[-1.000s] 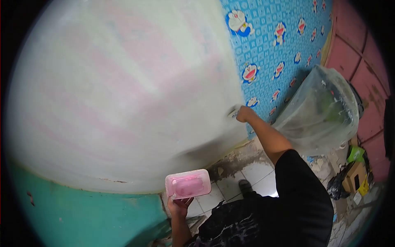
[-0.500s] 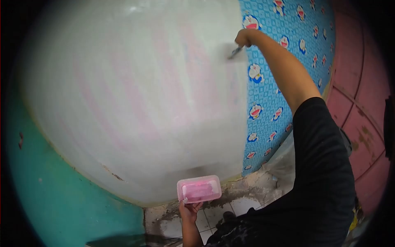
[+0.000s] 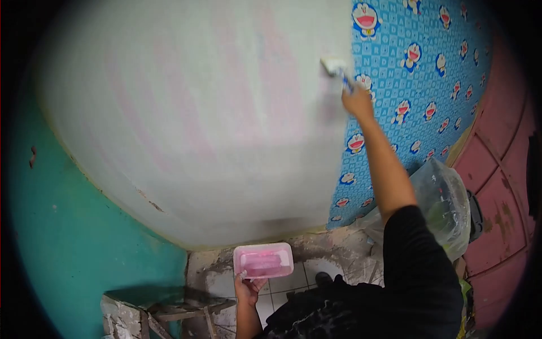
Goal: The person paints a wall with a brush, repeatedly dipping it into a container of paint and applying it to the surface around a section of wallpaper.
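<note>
My right hand [image 3: 358, 103] is closed around the handle of a paintbrush [image 3: 337, 69] with pale bristles. The bristles are against or very near the whitish wall [image 3: 226, 175], just left of the blue cartoon-patterned wallpaper [image 3: 415, 85]; actual contact is hard to make out. Faint pink streaks run down the wall's upper part. Low in front of me, my left hand [image 3: 248, 289] grips the near left corner of a pink plastic tub [image 3: 263, 248]. Pinkish-white liquid coats the tub's inside.
A teal wall [image 3: 68, 237] stands on the left, a pink panelled surface [image 3: 497, 186] on the right. Clear plastic sheeting [image 3: 443, 206] covers something at lower right. A worn wooden stool or bench [image 3: 127, 316] sits lower left on the stained tile floor [image 3: 285, 299].
My right arm has come down, and the brush now points up and left instead of down. The whole view has shifted, showing more of the floor, wooden piece and plastic sheeting. The tub stays held.
</note>
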`<state>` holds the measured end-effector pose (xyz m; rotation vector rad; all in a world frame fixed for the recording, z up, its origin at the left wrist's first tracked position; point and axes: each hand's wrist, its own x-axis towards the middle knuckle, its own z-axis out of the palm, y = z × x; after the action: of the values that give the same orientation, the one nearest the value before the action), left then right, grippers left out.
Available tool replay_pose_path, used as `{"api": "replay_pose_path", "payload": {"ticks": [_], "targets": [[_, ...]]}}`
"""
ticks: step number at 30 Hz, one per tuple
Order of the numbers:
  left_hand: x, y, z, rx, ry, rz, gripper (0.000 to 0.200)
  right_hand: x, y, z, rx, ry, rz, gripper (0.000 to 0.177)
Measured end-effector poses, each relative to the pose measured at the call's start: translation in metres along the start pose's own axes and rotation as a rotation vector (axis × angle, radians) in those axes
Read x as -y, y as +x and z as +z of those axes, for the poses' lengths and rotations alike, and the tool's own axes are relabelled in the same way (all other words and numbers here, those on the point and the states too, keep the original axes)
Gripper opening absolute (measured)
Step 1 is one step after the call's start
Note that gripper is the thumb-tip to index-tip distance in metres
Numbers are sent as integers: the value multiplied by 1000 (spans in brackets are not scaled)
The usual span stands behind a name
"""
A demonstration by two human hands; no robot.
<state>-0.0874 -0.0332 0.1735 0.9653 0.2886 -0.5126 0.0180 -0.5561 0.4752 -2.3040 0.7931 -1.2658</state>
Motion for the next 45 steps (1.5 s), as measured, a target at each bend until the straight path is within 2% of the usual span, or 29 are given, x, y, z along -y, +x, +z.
{"api": "replay_pose_path", "payload": {"ticks": [1, 2, 5, 7, 8, 11, 13, 15, 17, 18, 19, 20, 21, 23, 25, 27, 30, 32, 34, 37, 40, 41, 43, 45], "targets": [[-3, -1, 7, -3, 4, 11, 54, -46, -33, 42, -30, 8, -2, 41], [-6, 2, 18, 4, 8, 25, 55, -67, -74, 56, 66, 89, 86, 40], [-11, 5, 50, -54, 31, 30, 52, -167, -197, 140, 200, 12, 213, 40], [-9, 18, 60, -61, 91, 43, 52, -205, -262, 166, 401, 52, 425, 40], [-6, 26, 67, -57, 87, 48, 53, -229, -289, 184, 448, 65, 467, 37], [9, 34, 83, -86, 98, 47, 55, -256, -329, 203, 598, 215, 658, 38], [14, 38, 91, -66, 119, 14, 54, -259, -334, 199, 653, 185, 722, 39], [17, 47, 101, -38, 142, -21, 54, -276, -325, 225, 688, 193, 625, 40], [17, 54, 112, -42, 130, -28, 56, -252, -271, 204, 745, 269, 634, 44], [14, 57, 118, -44, 126, -31, 58, -246, -246, 202, 695, 277, 566, 46], [11, 60, 125, -38, 158, -25, 57, -233, -222, 189, 567, 358, 471, 38], [8, 67, 127, 4, 164, -19, 58, -231, -191, 181, 716, 331, 455, 34], [4, 76, 123, 45, 172, -14, 58, -180, -151, 112, 824, 476, 512, 30], [-8, 82, 117, 95, 189, -8, 59, -153, -110, 73, 773, 531, 307, 31], [-21, 88, 114, 121, 195, -3, 60, -109, -73, 24, 795, 425, 339, 29], [-31, 90, 106, 151, 178, 2, 60, -89, -49, 6, 721, 316, 191, 27], [-40, 99, 89, 172, 145, -12, 60, -57, -42, -28, 504, 362, -37, 25], [-45, 106, 80, 175, 136, -29, 59, -46, -49, -30, 363, 517, -18, 25], [-50, 109, 71, 173, 145, -50, 58, -43, -62, -20, 277, 621, 26, 26], [-58, 114, 57, 201, 168, -77, 57, -68, -92, 28, 287, 645, 124, 28], [-61, 120, 42, 124, 144, -102, 53, -135, -155, 126, 285, 543, 229, 39], [-62, 121, 39, 69, 157, -110, 53, -150, -186, 150, 253, 488, 201, 42], [-63, 118, 31, 27, 175, -125, 53, -183, -252, 199, 298, 322, 296, 46], [-65, 112, 39, -39, 220, -129, 52, -206, -308, 228, 441, 341, 431, 48]]}}
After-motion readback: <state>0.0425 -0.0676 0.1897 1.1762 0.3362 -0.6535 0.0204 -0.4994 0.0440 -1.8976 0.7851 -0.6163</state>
